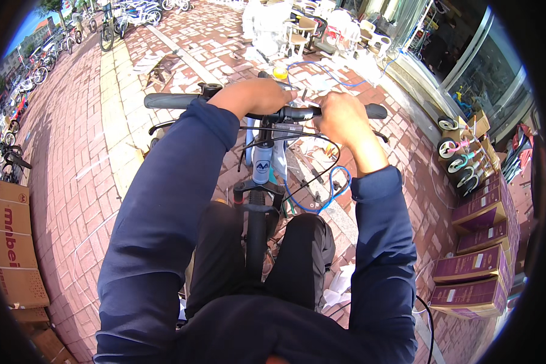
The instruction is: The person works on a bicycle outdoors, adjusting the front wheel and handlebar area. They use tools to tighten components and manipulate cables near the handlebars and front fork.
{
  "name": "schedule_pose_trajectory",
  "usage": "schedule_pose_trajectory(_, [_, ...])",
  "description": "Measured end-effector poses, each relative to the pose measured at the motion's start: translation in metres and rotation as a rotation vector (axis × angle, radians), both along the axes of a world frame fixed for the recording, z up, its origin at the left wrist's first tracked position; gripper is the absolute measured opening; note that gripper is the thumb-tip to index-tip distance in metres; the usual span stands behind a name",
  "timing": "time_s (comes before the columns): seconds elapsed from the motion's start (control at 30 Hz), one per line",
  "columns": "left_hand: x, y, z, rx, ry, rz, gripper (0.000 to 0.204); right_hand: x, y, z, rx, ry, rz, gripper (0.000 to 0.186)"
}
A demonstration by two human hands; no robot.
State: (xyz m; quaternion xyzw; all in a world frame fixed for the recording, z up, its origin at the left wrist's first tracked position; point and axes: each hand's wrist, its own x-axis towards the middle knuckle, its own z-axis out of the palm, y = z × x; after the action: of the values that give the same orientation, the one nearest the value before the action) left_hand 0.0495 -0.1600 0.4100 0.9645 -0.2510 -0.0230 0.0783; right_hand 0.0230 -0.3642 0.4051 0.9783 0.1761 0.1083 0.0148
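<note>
Hands, 2 and bare, meet at a black metal bicycle handlebar (299, 113), which lies across the middle of the view between the forearms. The left hand (267, 96) reaches over the bar, its fingertips near the centre clamp; whether it grips anything I cannot tell. The right hand (343, 116) is clamped on the bar, just inboard of the ribbed black rubber right grip (377, 111). Thin black cables (321, 141) arc below. Beneath the bar stand a glossy pale head tube (262, 159) with a dark emblem and a black rubber tyre (256, 239), between 2 dark-trousered legs.

Farther out, a smooth blue hose (341, 171) loops on rough red brick paving (79, 164), and a round yellow tape roll (280, 73) sits beyond the bar. At left are rectangular brown cardboard cartons (15, 212) bound with pale straps; at right, stacked purple-and-tan cardboard boxes (470, 265). Their contents are hidden. Small white-centred wheels (447, 148) stand against brown cardboard above the purple stack.
</note>
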Motion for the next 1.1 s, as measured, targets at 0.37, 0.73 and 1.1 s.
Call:
schedule_pose_trajectory(0.37, [-0.004, 0.013, -0.010, -0.034, -0.280, 0.019, 0.058, 0.010, -0.011, -0.005, 0.082, 0.020, 0.051, 0.021])
schedule_pose_trajectory(0.73, [-0.014, 0.183, -0.038, 0.253, -0.400, 0.341, 0.030, 0.052, -0.117, -0.020, 0.113, -0.187, -0.340, 0.056])
schedule_pose_trajectory(1.1, [-0.001, 0.196, -0.045, 0.241, -0.435, 0.281, 0.023, 0.034, -0.097, -0.017, 0.082, -0.241, -0.390, 0.067])
